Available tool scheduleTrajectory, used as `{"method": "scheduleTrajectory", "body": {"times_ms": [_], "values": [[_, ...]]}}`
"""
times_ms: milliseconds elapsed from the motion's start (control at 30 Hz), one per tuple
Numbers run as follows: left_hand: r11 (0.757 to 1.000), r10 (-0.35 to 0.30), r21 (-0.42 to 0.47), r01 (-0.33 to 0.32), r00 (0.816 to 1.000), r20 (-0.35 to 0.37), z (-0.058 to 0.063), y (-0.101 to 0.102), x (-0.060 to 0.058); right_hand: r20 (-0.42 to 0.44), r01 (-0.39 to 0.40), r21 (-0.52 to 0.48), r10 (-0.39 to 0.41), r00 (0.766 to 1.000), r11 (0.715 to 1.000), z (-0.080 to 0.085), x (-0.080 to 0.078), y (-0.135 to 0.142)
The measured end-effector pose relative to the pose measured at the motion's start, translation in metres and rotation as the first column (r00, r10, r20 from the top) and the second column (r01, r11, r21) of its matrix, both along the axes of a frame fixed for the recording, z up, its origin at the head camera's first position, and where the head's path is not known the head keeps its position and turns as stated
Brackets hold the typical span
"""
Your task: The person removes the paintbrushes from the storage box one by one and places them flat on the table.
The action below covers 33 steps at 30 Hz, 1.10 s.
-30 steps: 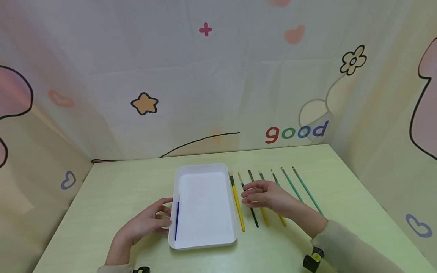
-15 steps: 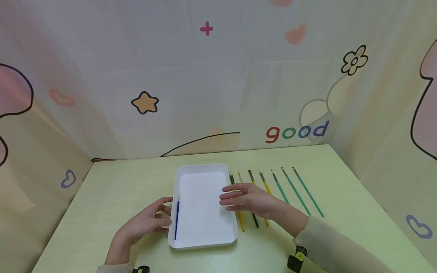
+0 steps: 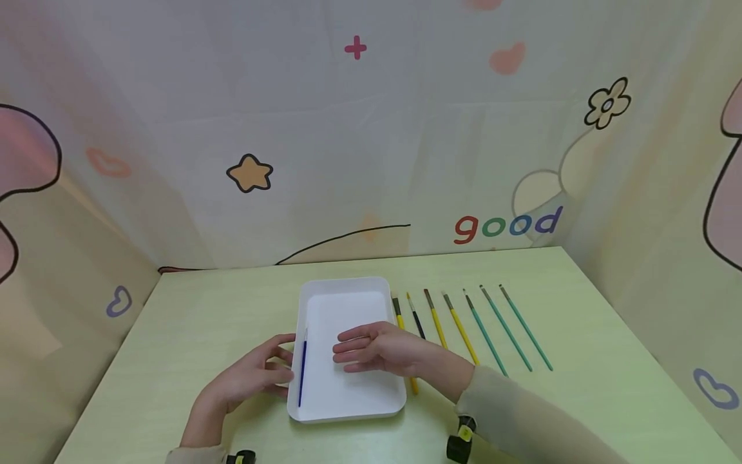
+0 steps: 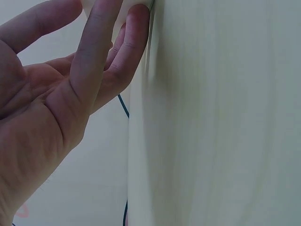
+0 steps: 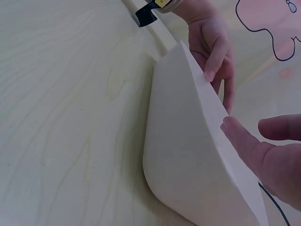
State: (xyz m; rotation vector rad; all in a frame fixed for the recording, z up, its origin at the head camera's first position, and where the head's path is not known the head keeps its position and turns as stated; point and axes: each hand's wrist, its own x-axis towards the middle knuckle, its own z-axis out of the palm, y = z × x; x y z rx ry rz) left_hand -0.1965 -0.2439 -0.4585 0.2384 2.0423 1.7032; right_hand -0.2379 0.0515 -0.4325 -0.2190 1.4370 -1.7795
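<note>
A white rectangular tray (image 3: 348, 303) sits on the table, and inside it along the left wall lies a thin blue paintbrush (image 3: 303, 374). My left hand (image 3: 252, 380) rests at the tray's left side, its relaxed fingertips right at the rim. Over the middle of the tray hovers my right hand (image 3: 382, 349), fingers extended and loosely spread, holding nothing. In the right wrist view, the right fingers (image 5: 249, 146) overlap the tray's rim. A yellow paintbrush (image 3: 400, 320) lies beside the tray's right edge, partly hidden behind the right wrist.
To the right of the tray several more paintbrushes lie in a row: a dark-handled paintbrush (image 3: 417, 323), yellow ones (image 3: 462, 330) and green ones (image 3: 506, 328). A printed curtain (image 3: 324, 161) closes off the back and sides of the pale table (image 3: 591, 361).
My right hand has moved left from above the paintbrushes to over the middle of the tray, uncovering the green ones. The left hand has kept its place at the tray.
</note>
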Motion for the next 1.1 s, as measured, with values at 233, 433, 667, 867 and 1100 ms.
{"method": "scheduleTrajectory", "body": {"times_ms": [233,433,667,867,1100], "values": [[1.0,0.01,-0.006,-0.01,1.0,0.013,0.001,0.001,-0.001,0.027,0.014,0.012,-0.015,1.0,1.0,-0.006,-0.002,-0.022],[1.0,0.005,-0.013,-0.004,1.0,0.017,0.002,0.001,0.0,0.056,0.036,-0.003,-0.036,0.998,0.999,-0.011,0.0,-0.035],[0.999,0.012,-0.036,-0.01,0.999,0.03,0.004,0.001,0.0,0.101,0.084,-0.04,-0.079,0.992,0.996,-0.015,0.003,-0.048],[1.0,0.002,-0.017,-0.002,1.0,0.021,0.003,0.001,0.0,0.142,0.128,-0.1,-0.113,0.983,0.987,-0.017,0.005,-0.056],[1.0,-0.005,-0.015,0.006,1.0,0.017,0.002,0.0,0.0,0.176,0.14,-0.132,-0.116,0.977,0.981,-0.018,0.008,-0.063]]}}
